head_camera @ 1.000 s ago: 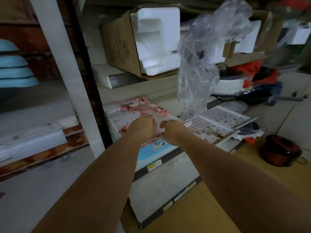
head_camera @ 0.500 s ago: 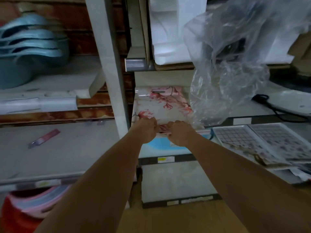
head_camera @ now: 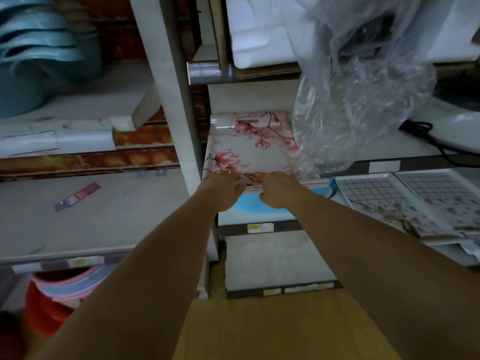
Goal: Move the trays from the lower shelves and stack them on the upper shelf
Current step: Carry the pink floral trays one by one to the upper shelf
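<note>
Both hands grip the near rim of a glossy rectangular tray [head_camera: 249,149] printed with pink blossoms: the left hand [head_camera: 220,189] and right hand [head_camera: 279,189] curl over its edge. It lies on the upper shelf [head_camera: 389,152], beside crinkled clear plastic wrap [head_camera: 350,113].

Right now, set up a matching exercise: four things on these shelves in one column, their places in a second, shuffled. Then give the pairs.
Things:
1. floral tray
2. blue basins
3. checked trays
4. clear plastic bag

Places:
A. stacked on the far left shelf
B. hanging over the floral tray's right side
C. gripped at its near edge by the left hand and right hand
D. lower shelf at right

Pairs: 1-C, 2-A, 3-D, 4-B
</note>
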### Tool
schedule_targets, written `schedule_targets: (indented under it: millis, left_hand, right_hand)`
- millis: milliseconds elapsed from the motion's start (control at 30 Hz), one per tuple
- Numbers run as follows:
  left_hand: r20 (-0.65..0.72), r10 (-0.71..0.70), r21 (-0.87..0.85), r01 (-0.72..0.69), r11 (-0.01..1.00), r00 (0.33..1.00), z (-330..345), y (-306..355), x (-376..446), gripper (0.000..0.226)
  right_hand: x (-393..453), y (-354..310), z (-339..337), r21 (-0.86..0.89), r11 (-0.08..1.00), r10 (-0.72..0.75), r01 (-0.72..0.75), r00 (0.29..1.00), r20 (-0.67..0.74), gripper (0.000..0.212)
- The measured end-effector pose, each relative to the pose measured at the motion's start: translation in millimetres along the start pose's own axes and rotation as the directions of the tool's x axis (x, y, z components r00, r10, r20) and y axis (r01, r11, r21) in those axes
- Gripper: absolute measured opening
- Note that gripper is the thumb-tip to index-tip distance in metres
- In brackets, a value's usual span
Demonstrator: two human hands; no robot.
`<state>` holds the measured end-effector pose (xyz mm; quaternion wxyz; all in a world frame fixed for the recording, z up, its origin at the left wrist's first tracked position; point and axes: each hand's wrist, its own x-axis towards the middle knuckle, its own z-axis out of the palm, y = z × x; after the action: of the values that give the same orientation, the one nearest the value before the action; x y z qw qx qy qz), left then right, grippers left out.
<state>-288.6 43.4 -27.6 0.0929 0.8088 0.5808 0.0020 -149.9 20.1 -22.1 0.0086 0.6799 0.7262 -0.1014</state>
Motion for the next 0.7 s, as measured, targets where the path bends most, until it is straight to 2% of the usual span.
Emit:
schedule_targets:
  millis: [233,333,567,700]
  left_hand:
    - [0.007,-0.003,0.07,0.003,0.998,1.0,5,-2,2,0.036]
    - [0.024,-0.003,0.118,0.0,0.993,1.0,0,-2,5,0.036]
    - [0.062,0.005,0.111,-0.011,0.994,0.998,-15,4,2,0.034]
    - [0.027,0.022,0.118,-0.025,0.993,0.999,-24,10,-6,0.036]
  right_hand:
    - [0,0,0,-0.011,1.0,0.028,-0.028,0.998,-0.058,0.027]
    - [2,3,-3,-0.01,1.0,0.025,-0.025,0.997,-0.067,0.027]
    - [3,4,-18,0.046,0.999,0.02,-0.019,1.0,-0.015,0.027]
    - [-7,-5,-29,0.031,1.0,0.005,-0.004,1.0,-0.03,0.028]
